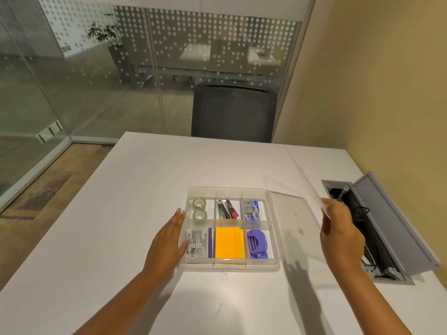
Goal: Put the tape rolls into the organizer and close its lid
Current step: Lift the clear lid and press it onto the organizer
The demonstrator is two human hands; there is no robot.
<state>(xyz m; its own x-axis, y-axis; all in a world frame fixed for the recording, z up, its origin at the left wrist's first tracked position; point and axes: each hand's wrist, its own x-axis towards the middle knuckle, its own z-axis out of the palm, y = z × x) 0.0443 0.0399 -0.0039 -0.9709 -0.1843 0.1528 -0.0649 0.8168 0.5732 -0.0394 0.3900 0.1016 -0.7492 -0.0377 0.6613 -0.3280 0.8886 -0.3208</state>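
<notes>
A clear plastic organizer (pixel 274 263) with several compartments sits on the white table. Two clear tape rolls (pixel 199 209) lie in its far-left compartment. Its transparent lid (pixel 294 213) is raised off the table to the right of the organizer, tilted, with my right hand (pixel 339 232) gripping its right edge. My left hand (pixel 168 240) rests flat against the organizer's left wall, fingers spread, holding nothing.
Other compartments hold pens and a cutter (pixel 227 209), staple boxes (pixel 251 209), a yellow sticky pad (pixel 228 243), a purple hole punch (pixel 257 244) and a printed packet (pixel 199 243). An open grey cable hatch (pixel 387 228) is at the table's right. A dark chair (pixel 233 112) stands behind.
</notes>
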